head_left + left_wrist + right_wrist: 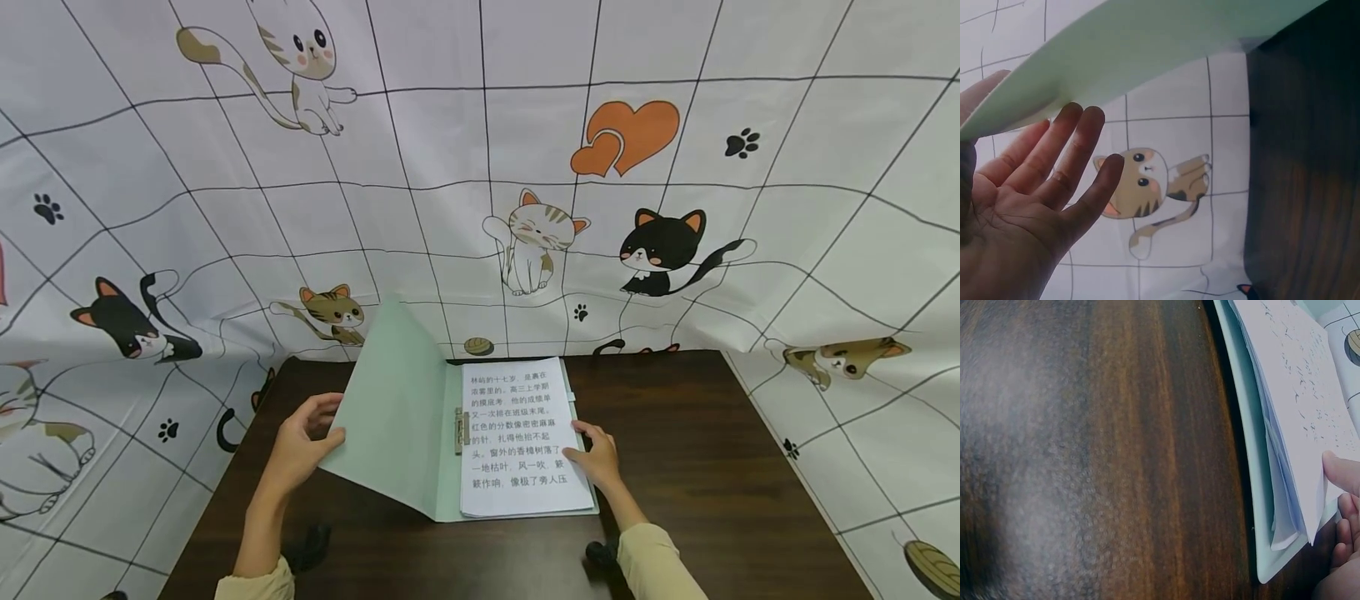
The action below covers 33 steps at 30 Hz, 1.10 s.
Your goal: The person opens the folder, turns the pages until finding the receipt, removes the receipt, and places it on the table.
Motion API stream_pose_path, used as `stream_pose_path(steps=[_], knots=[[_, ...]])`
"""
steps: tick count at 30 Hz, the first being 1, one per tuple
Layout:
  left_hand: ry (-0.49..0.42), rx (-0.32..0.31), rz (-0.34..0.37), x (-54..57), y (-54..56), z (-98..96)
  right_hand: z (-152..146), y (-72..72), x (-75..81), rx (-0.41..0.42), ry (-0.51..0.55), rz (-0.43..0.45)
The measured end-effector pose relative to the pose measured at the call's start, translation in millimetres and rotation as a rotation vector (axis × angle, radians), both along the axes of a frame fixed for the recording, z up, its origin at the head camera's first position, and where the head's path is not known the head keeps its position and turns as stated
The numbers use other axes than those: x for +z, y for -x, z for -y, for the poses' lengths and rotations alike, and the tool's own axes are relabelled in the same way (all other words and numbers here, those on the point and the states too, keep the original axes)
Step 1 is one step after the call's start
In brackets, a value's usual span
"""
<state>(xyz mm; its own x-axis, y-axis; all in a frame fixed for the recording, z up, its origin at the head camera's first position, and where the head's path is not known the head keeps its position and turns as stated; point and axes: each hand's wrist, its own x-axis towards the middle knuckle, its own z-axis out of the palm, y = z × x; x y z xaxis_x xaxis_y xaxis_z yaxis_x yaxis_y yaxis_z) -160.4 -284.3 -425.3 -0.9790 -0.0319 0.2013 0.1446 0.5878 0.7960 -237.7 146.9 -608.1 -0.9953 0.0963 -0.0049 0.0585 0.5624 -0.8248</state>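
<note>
A pale green file folder lies opened on the dark table, its left cover raised at a slant. My left hand holds that cover by its outer edge, thumb on the inner face. The left wrist view shows the fingers extended beneath the green sheet. Printed paper sheets lie on the folder's right side, beside a metal clip at the spine. At their right edge, my right hand grips the sheets, its thumb on the printed face and other fingers curled below.
Dark wood-grain table extends on both sides of the folder. A white cloth with grid lines and cartoon cats hangs behind and around it. Dark objects sit near both wrists.
</note>
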Motion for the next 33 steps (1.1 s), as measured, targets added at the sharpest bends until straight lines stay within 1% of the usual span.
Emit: stream_pose_path(steps=[4, 7, 13, 17, 20, 27, 33], knots=[[0.006, 0.013, -0.009, -4.7, -0.8, 5.0, 0.3, -1.1, 2.2, 0.002, -0.006, 0.002], [0.019, 0.028, -0.005, -6.7, -1.0, 8.9, 1.4, -0.4, 1.1, -0.002, -0.009, -0.003], [0.011, 0.061, 0.032, -7.9, -2.4, 14.2, 2.3, 0.0, 0.7, -0.005, -0.003, -0.010], [0.037, 0.091, 0.051, -9.3, -3.0, 15.6, 1.8, 0.4, 2.3, -0.002, 0.001, 0.007], [0.067, 0.126, 0.071, -10.8, -3.1, 16.5, 1.9, 0.1, 3.8, 0.000, -0.003, 0.004], [0.155, 0.234, 0.136, -15.0, -5.7, 18.3, 1.8, -0.2, 3.7, -0.005, -0.007, 0.011], [0.181, 0.310, 0.135, -20.2, -7.5, 16.4, 1.7, 0.5, 2.7, -0.007, -0.005, 0.009]])
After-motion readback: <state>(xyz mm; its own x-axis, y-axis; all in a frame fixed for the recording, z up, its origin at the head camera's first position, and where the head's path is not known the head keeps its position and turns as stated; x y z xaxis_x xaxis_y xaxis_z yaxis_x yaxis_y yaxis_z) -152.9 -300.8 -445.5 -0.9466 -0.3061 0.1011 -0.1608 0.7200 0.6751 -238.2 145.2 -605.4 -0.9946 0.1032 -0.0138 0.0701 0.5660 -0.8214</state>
